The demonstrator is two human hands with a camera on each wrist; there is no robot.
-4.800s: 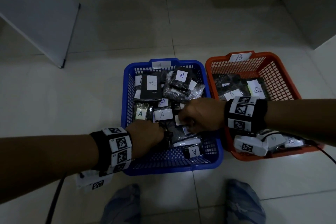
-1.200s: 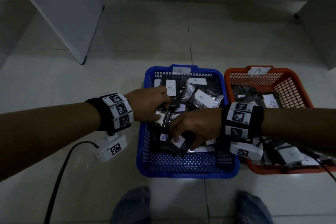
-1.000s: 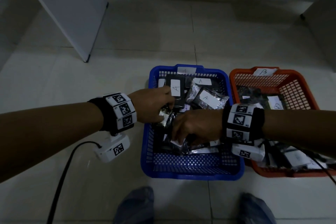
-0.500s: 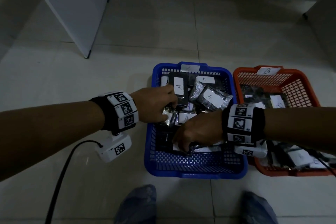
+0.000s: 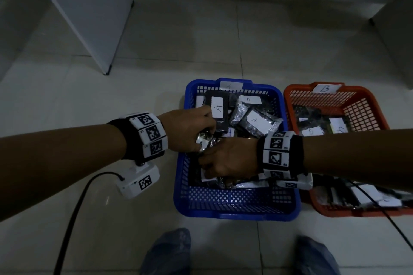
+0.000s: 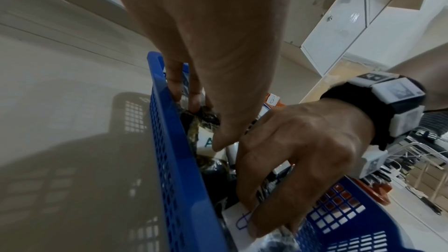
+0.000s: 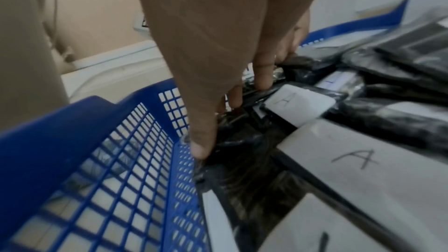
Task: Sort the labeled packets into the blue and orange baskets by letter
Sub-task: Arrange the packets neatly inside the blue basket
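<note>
The blue basket (image 5: 237, 212) holds several dark packets with white labels marked A (image 5: 218, 107). To its right, the orange basket (image 5: 366, 96) carries a B tag and holds labelled packets. My left hand (image 5: 205, 131) reaches over the blue basket's left wall (image 6: 169, 141) and grips a shiny packet (image 5: 202, 140) in the pile. My right hand (image 5: 207, 167) digs into the near left corner. Its thumb and fingers (image 7: 264, 81) close round a dark packet (image 7: 232, 148) beside the mesh wall (image 7: 72, 141). In the left wrist view its fingertips lie on a white label (image 6: 238, 217).
Both baskets stand on a pale tiled floor. A white cabinet panel (image 5: 89, 18) stands at the back left and another at the far right. A black cable (image 5: 73, 207) trails from my left wrist. My two feet (image 5: 167, 252) are just in front of the baskets.
My right hand has pushed deeper into the near left part of the blue basket. My left hand has stayed on the packets by the left wall. The view has shifted slightly.
</note>
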